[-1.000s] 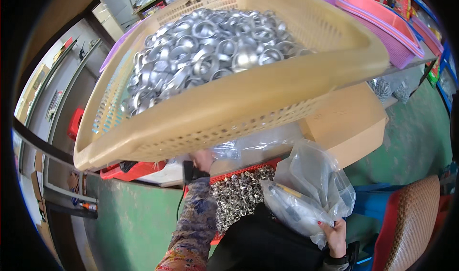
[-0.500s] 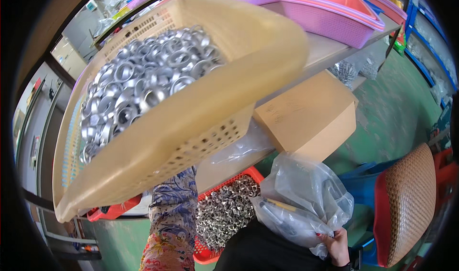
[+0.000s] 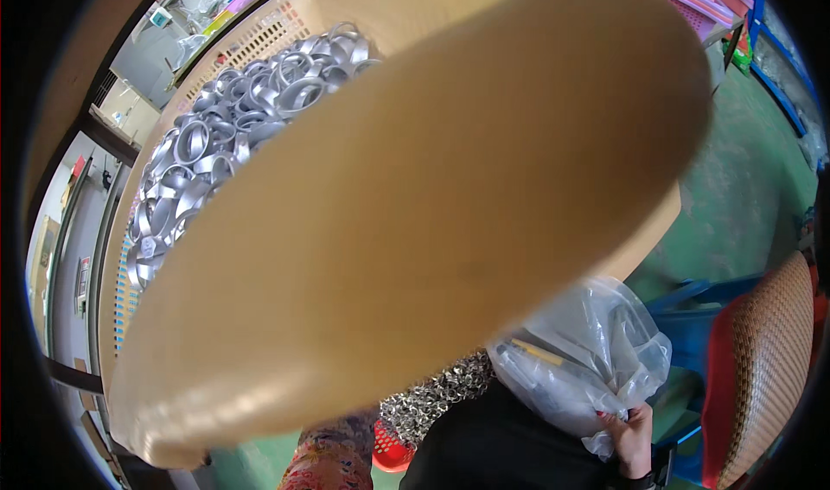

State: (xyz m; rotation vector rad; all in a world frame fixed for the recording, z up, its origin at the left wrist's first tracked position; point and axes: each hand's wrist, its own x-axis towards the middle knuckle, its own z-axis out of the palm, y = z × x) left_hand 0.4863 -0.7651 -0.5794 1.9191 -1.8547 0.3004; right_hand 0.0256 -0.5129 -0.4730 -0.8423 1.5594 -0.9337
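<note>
Above the green floor (image 3: 735, 179), my right hand (image 3: 635, 434) has its fingers clamped on a clear plastic bag (image 3: 596, 352), near a woven chair back (image 3: 769, 378). My left hand is hidden by the tan basket (image 3: 432, 205) of metal rings (image 3: 207, 140); its fingers' state I cannot tell. Lower down: a red basket (image 3: 393, 455) of small metal parts (image 3: 432, 399). Upper right: blue shelving (image 3: 778, 97).

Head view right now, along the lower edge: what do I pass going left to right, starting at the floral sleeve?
Floral sleeve, small metal pieces, clear plastic bag gripped by the right hand, woven chair back.
</note>
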